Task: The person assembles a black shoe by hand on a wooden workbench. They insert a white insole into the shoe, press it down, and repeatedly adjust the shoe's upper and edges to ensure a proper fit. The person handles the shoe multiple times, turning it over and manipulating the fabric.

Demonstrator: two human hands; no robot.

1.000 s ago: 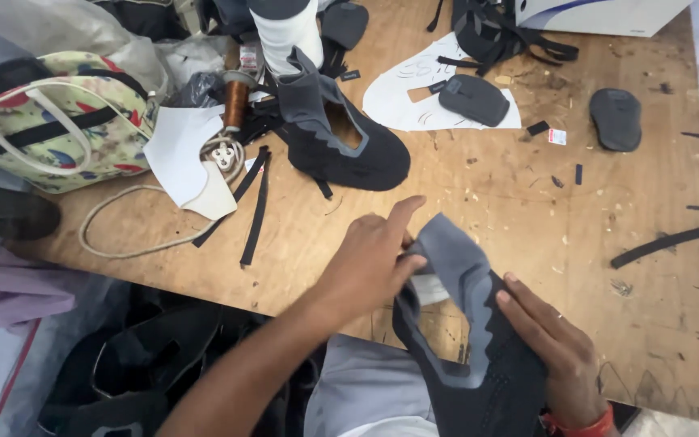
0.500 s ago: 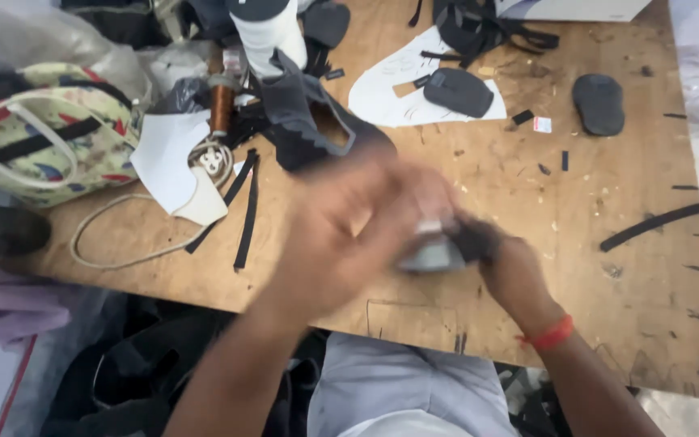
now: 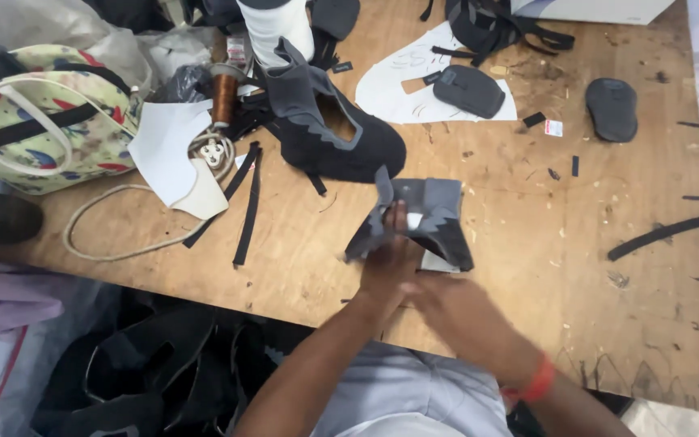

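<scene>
head view: the left hand [image 3: 388, 263] is reaching up over the desk [image 3: 527, 243] edge and pinching the grey and black shoe upper [image 3: 418, 220] from below, fingertips pressing into its middle. the right hand [image 3: 455, 311] is blurring just beneath it, near the left wrist; i cannot tell whether it is spread or closing, and it does not seem to be touching the piece. the shoe upper is hanging just above the desk, near its front edge, folding and crumpling with one corner sticking up, so it is looking soft, light and floppy, probably fabric with no stiffness of its own. it is likely gripping best along a stitched edge or with both hands at opposite corners, since a single pinch is letting it sag. behind it a black finished shoe [image 3: 329, 133] is lying on the desk, with loose black strips [image 3: 246, 206] to its left and a floral bag [image 3: 42, 121] at the far left.
</scene>
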